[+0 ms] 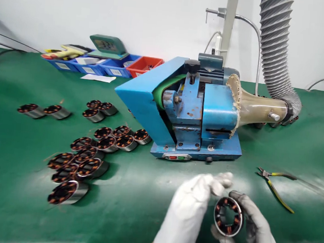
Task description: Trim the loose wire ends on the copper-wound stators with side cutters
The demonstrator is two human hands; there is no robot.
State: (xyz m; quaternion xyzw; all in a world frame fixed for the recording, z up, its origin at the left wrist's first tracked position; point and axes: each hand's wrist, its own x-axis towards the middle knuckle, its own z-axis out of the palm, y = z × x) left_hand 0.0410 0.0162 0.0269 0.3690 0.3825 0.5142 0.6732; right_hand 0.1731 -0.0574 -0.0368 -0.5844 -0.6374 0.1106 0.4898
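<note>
My right hand [254, 228], in a white glove stained dark at the fingers, grips a motor stator [216, 217] by its outer rim. The ring is tipped so its copper windings and open centre face up toward me. Just to its upper left is my left hand [195, 200], also white-gloved, with the fingers bent and drawn together above the ring's edge. Anything between those fingertips is too small or blurred to make out. A thin wire end hangs from the lower side of the stator. Diagonal cutters [270, 184] with yellow-and-black handles lie open on the green mat to the right.
A blue belt grinder [220, 107] with a ribbed exhaust hose [273, 44] stands at the back centre. Several stators [106, 143] cover the mat at left. Behind them are blue bins [115, 68], a red bin [144, 65] and a digital clock [107, 45]. Wire scraps lie far right.
</note>
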